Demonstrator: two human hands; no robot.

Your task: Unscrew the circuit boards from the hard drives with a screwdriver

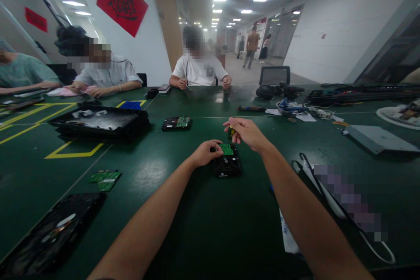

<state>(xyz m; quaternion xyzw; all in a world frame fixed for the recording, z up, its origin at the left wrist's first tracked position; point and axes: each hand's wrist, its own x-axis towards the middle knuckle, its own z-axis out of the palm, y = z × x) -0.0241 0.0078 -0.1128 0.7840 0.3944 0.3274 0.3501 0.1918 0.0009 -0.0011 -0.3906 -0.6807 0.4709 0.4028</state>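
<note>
A black hard drive (227, 167) with a green circuit board (227, 149) on its upper face lies flat on the dark green table (183, 210) in front of me. My left hand (207, 153) grips the drive's left side, thumb and fingers at the edge of the board. Above the board's far end, my right hand (244, 132) is closed round a small screwdriver (232, 132) with a yellow and black handle. The tool points down toward the board; whether its tip touches a screw is too small to tell.
Another hard drive (176, 123) lies beyond my left hand. Leftward are a black tray (98, 120), a loose green circuit board (105, 179) and a large black casing (52, 232). To the right sit a grey metal box (382, 139), cables (288, 107) and a lanyard (328, 197). People sit opposite.
</note>
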